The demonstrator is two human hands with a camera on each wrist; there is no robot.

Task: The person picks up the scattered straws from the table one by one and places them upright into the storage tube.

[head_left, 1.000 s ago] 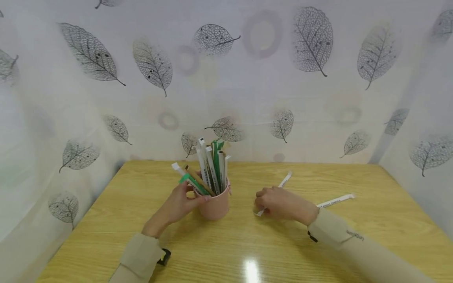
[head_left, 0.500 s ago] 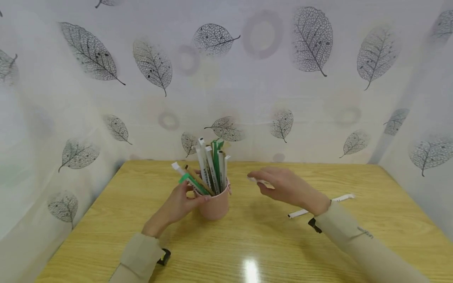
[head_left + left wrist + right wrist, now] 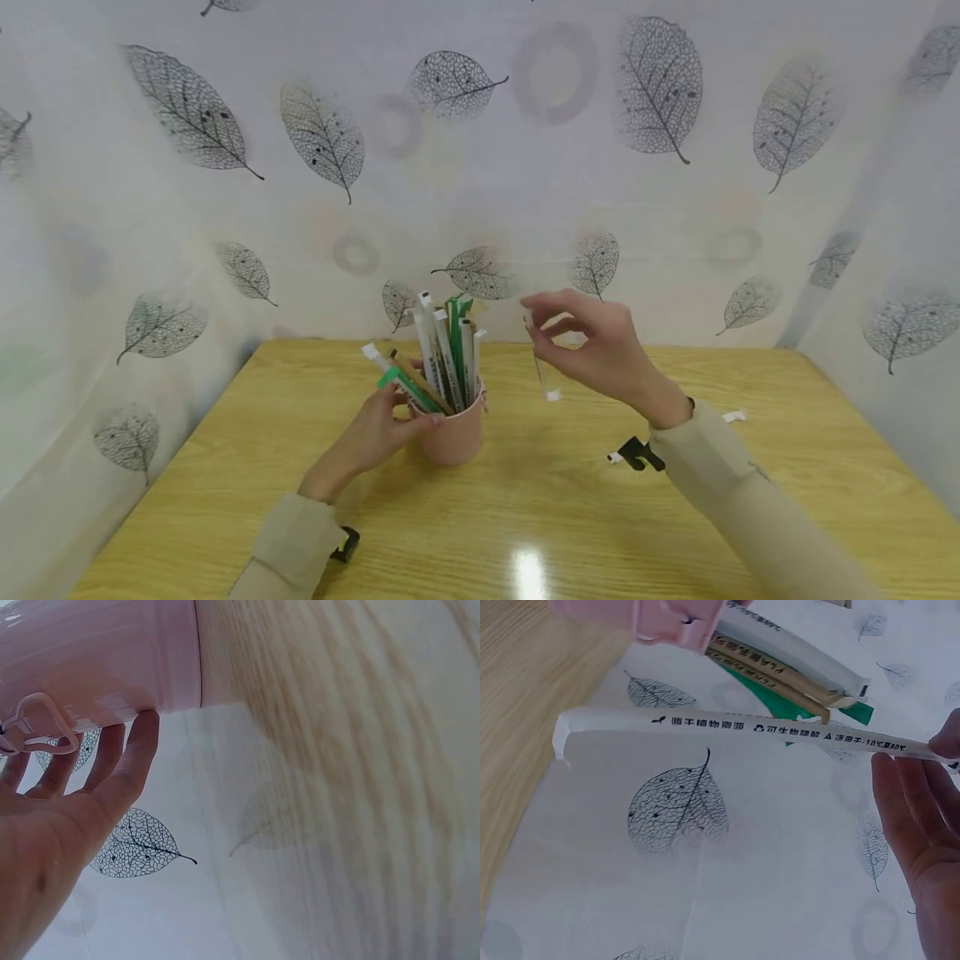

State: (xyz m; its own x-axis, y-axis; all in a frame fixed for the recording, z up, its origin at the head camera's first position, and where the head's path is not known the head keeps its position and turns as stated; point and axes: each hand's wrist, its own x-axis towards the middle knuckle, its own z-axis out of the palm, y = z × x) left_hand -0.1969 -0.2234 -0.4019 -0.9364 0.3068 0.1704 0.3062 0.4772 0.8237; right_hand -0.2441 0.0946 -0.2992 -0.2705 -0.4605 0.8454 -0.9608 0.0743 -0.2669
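A pink cup (image 3: 453,440) stands upright on the table, packed with several paper-wrapped straws (image 3: 442,354) in white, brown and green. My left hand (image 3: 378,433) grips it from the left side, thumb at the front rim. In the left wrist view the fingers (image 3: 139,742) lie along the wall of the cup, near its heart-shaped handle (image 3: 46,724). To the right of the cup, raised above the table, my right hand (image 3: 592,337) pinches a white paper-wrapped straw (image 3: 705,724) near one end. That straw hangs down with its lower end free, apart from the cup.
Another white wrapped straw (image 3: 735,416) lies on the wooden table (image 3: 450,533) at the right, mostly hidden beneath my right wrist and its black strap (image 3: 637,454). A leaf-printed cloth (image 3: 540,208) encloses the back and sides.
My right hand has picked the straw up off the table, lifted it and turned it from lying flat to hanging nearly upright. My left hand and the cup stay in place.
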